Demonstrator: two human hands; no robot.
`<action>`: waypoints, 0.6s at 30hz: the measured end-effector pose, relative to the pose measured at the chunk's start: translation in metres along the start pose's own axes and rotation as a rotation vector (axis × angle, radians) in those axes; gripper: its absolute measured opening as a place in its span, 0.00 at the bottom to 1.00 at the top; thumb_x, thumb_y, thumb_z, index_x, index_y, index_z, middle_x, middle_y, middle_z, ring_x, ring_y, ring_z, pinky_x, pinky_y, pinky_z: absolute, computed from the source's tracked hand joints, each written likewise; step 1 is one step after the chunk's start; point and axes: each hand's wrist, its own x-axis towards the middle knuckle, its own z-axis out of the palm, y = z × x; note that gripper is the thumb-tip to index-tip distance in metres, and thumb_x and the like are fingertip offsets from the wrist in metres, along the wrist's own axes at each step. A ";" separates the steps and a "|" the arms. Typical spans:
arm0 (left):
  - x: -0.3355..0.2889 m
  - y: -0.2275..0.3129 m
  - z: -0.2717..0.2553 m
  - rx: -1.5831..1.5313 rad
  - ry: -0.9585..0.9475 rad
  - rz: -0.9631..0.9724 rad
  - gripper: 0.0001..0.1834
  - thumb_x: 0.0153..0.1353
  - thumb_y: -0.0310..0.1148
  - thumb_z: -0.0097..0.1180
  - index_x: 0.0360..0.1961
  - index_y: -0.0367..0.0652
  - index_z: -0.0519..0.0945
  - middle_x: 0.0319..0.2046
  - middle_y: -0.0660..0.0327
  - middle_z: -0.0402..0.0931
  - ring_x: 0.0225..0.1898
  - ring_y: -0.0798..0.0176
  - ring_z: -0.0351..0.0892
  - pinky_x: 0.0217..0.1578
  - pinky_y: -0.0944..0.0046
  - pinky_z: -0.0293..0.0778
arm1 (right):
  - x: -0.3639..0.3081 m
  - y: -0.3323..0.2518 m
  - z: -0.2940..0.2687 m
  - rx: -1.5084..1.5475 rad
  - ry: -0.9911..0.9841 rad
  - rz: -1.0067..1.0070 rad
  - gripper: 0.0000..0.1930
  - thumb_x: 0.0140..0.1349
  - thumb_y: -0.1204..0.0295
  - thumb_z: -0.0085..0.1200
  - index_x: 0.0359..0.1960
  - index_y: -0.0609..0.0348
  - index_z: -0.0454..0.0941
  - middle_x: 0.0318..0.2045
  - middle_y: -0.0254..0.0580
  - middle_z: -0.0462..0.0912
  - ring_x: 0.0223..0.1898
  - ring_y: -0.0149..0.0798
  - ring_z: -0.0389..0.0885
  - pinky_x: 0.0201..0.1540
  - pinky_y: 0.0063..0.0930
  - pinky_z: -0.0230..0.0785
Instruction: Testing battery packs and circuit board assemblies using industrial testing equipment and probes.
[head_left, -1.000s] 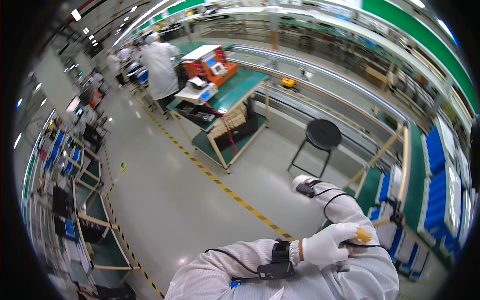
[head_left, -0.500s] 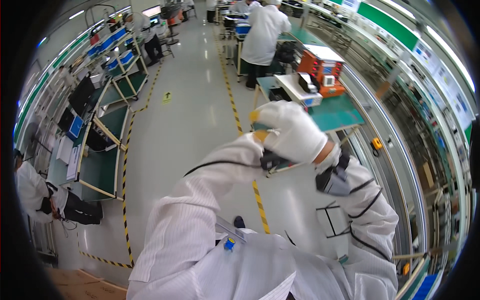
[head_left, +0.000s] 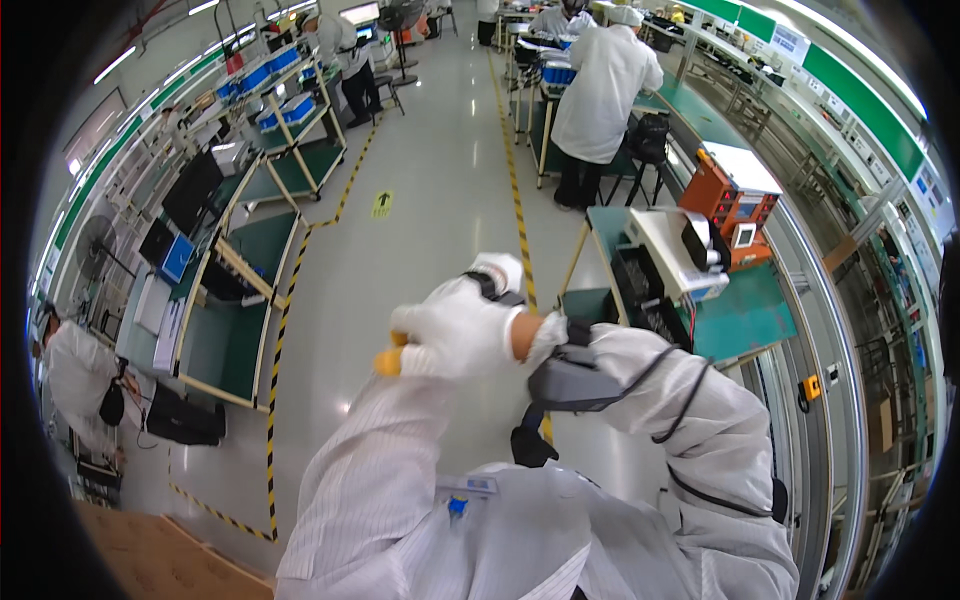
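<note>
Right hand (head_left: 455, 332): I find it across the left sleeve (head_left: 385, 430), fingers curled, pinch unconfirmed | dark wrist strap (head_left: 490, 287) just beyond, band crosswise to sleeve, beside left hand (head_left: 498, 267) | left hand partly hidden; spread or closed, I cannot tell | strap's underside concealed from me.

Right hand (head_left: 465, 335) showing white glove, its fingers (head_left: 388, 362) ending in yellow. Left hand (head_left: 500, 268) showing white too. Left sleeve (head_left: 365, 470) carrying fine pinstripes on white. Wrist device (head_left: 572, 382) looking dark grey. Chest clip (head_left: 457, 506) showing blue. Floor (head_left: 420, 260) gleaming pale grey, floor tape (head_left: 522, 225) alternating black and yellow. Floor sign (head_left: 382, 204) bearing black arrow on yellow-green. Worktop (head_left: 745, 315) showing green; instrument (head_left: 712, 195) showing orange sides, white top.
</note>
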 end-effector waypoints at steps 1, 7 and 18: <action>0.015 -0.011 0.003 -0.016 0.015 -0.007 0.18 0.46 0.40 0.58 0.36 0.41 0.86 0.36 0.46 0.83 0.41 0.40 0.83 0.42 0.49 0.79 | 0.010 0.015 -0.003 0.031 -0.018 0.010 0.28 0.65 0.44 0.48 0.39 0.62 0.79 0.28 0.57 0.83 0.36 0.57 0.83 0.41 0.44 0.74; 0.076 -0.119 0.010 -0.822 0.131 -0.149 0.21 0.59 0.38 0.57 0.51 0.38 0.80 0.42 0.53 0.84 0.40 0.58 0.84 0.45 0.62 0.77 | 0.081 0.116 0.012 0.077 0.046 -0.325 0.18 0.59 0.54 0.54 0.40 0.53 0.83 0.32 0.50 0.86 0.36 0.53 0.84 0.42 0.44 0.75; 0.167 -0.262 0.009 -1.449 0.334 -0.227 0.15 0.65 0.30 0.55 0.50 0.34 0.79 0.41 0.55 0.83 0.41 0.63 0.83 0.45 0.63 0.78 | 0.179 0.284 -0.072 0.182 0.251 -0.404 0.16 0.52 0.68 0.62 0.41 0.61 0.77 0.41 0.47 0.78 0.49 0.55 0.74 0.51 0.45 0.71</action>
